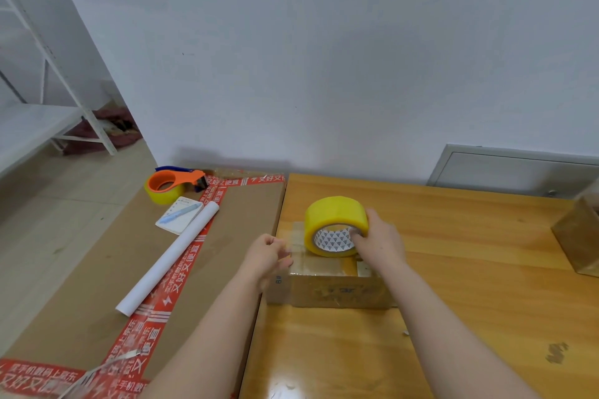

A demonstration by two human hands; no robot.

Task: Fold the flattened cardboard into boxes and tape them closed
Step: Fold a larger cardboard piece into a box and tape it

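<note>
A small folded cardboard box (337,288) sits on the wooden table (453,269), its top flaps covered with clear tape. A yellow tape roll (334,217) stands on edge on top of the box. My right hand (381,240) grips the roll, fingers hooked into its core and thumb over the outer rim. My left hand (267,256) is at the box's top left edge, fingers curled and pinching what looks like the tape's free end, though that end is hard to make out.
A large flat carton with red printed tape (129,269) lies left of the table. On it are an orange tape dispenser (171,186), a white paper roll (168,257) and a notepad with a blue pen (180,214). Another taped box (580,236) sits at the table's right edge.
</note>
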